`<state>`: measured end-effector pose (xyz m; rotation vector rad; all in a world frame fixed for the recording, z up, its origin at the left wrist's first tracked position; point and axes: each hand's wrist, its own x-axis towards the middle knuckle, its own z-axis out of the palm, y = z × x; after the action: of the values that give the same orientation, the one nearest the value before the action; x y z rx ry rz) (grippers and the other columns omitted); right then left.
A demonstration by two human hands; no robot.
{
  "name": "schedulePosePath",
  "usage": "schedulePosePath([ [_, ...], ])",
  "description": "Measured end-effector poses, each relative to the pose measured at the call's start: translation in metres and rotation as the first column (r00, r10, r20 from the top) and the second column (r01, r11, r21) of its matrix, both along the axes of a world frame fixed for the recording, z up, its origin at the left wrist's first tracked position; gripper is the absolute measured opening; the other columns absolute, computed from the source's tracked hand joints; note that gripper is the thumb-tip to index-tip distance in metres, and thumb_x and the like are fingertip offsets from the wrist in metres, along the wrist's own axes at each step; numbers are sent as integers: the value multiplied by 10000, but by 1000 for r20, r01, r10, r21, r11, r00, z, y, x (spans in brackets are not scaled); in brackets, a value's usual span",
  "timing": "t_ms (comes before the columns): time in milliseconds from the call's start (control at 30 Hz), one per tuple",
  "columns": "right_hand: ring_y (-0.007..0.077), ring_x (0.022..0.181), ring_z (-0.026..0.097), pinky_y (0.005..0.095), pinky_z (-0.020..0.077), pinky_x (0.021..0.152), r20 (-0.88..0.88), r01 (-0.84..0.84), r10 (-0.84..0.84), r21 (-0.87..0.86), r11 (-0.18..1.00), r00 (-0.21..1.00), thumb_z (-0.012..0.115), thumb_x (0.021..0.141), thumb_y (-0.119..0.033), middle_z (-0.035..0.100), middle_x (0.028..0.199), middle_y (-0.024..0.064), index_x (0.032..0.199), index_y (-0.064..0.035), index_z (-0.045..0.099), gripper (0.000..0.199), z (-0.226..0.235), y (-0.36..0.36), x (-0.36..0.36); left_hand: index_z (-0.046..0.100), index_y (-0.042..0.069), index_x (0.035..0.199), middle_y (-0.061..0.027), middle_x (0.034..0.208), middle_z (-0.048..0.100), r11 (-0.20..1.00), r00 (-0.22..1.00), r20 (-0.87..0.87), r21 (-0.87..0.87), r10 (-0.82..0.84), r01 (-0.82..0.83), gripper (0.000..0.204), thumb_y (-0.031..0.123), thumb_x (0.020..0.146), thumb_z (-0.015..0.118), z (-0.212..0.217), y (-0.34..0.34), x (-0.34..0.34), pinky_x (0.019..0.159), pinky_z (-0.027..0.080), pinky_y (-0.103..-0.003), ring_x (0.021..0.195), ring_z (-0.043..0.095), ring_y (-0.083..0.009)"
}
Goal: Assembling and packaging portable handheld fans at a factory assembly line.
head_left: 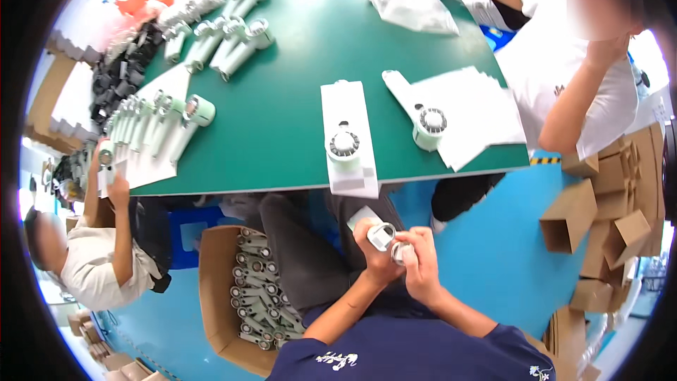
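Observation:
Over my lap, below the table's near edge, my left hand [375, 259] is closed around a pale handheld fan [381, 236] with a round head. Close against it, my right hand [422, 271] pinches a small round ringed part [399, 252]; whether it is joined to the fan is hidden by the fingers. On the table ahead, another handheld fan [344, 147] lies on a white sheet [341, 102] that overhangs the edge. To its right, a light-green fan [429, 127] rests against a spread of white papers [486, 109].
A cardboard box [214, 295] full of fans stands on the floor to my left. Rows of fans [163, 116] lie on the green table [282, 63]. Co-workers sit at left and right. Empty cartons [568, 219] are piled at right; a white plastic bag [409, 0] lies far off.

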<state>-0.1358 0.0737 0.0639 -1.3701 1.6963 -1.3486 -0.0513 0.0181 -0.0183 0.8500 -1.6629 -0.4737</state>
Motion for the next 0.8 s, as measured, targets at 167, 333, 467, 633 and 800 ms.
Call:
schedulePosePath([
  [167,256,953,598,371,474,903,302,-104,135,-116,988,944,398,1019,-198,612,1050,175,1184,38,620,363,4,-13,4,578,40,1157,-169,1244,465,974,976,-216,215,-17,64,514,268,747,787,30,-15,55,938,448,-449,1123,502,-308],
  [333,213,884,614,355,506,817,25,-26,37,-325,945,999,483,1045,-155,612,1016,154,1101,31,611,232,5,-83,-49,706,63,807,-158,1156,558,822,775,-587,307,-234,480,274,307,718,794,175,-114,132,884,451,-401,1083,542,-262],
  [467,293,868,629,381,516,787,-256,-105,-8,-424,900,967,614,908,4,636,959,152,1006,10,654,106,7,-150,-62,682,10,952,-148,1146,546,683,962,-145,681,-230,266,367,323,775,757,243,-250,128,873,461,-380,1045,570,-229],
  [633,268,791,662,379,528,719,-414,-47,-196,-509,859,889,698,779,-17,673,857,70,922,-70,697,152,-6,-168,-54,739,9,1061,-201,1345,482,996,406,912,32,-61,77,491,411,780,765,220,-426,11,1014,435,-481,1235,514,-326],
  [800,243,734,661,352,526,659,-434,26,-270,-491,871,860,701,755,-16,675,833,52,897,-77,704,155,-7,-166,-44,761,44,1085,-178,1347,485,981,38,996,-81,76,174,506,433,762,782,168,-516,-66,1035,408,-524,1286,467,-363],
])
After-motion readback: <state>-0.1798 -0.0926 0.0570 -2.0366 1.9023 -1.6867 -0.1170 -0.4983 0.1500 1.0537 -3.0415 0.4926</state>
